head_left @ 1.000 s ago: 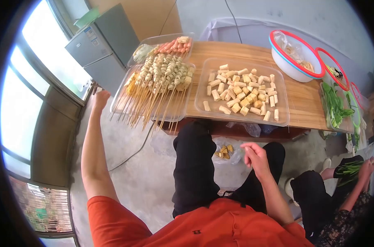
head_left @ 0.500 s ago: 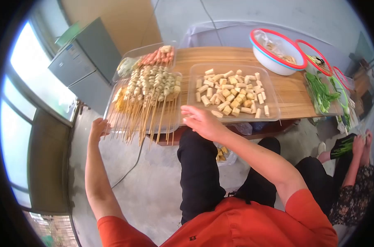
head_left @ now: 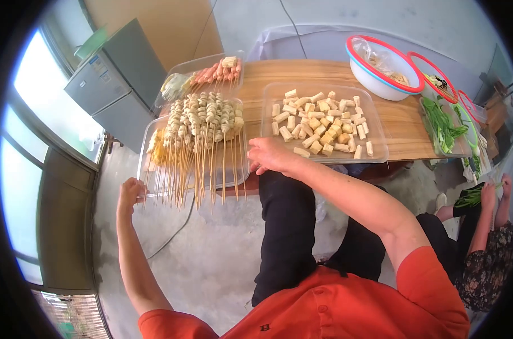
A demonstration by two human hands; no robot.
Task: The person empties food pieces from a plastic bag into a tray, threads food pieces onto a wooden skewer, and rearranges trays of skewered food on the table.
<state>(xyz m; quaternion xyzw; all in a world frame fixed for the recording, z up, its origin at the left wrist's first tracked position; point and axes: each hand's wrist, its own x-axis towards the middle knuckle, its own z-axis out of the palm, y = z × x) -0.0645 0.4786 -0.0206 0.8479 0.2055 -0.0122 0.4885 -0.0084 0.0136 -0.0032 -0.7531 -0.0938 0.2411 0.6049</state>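
My left hand (head_left: 133, 191) grips the front left corner of a clear plastic tray (head_left: 146, 164). On that tray lie many skewers (head_left: 202, 121) of pale spiral food, their sticks pointing toward me past the front edge. At the tray's right side is my right hand (head_left: 266, 155), fingers curled against its edge. Just to the right, another clear tray (head_left: 381, 148) holds many short beige pieces (head_left: 324, 121). Behind the skewers stands a tray of pink sausage skewers (head_left: 218, 72).
The wooden table (head_left: 406, 135) also bears a red-rimmed white basin (head_left: 375, 79) and a tray of leafy greens (head_left: 444, 127). A fridge (head_left: 112, 85) stands at the left. At right, a seated person's hands (head_left: 495, 191) hold green stalks.
My left hand has come down to the tray's front left corner. My right hand has moved left from above my knee to its right edge. The skewer tray has shifted slightly toward me.
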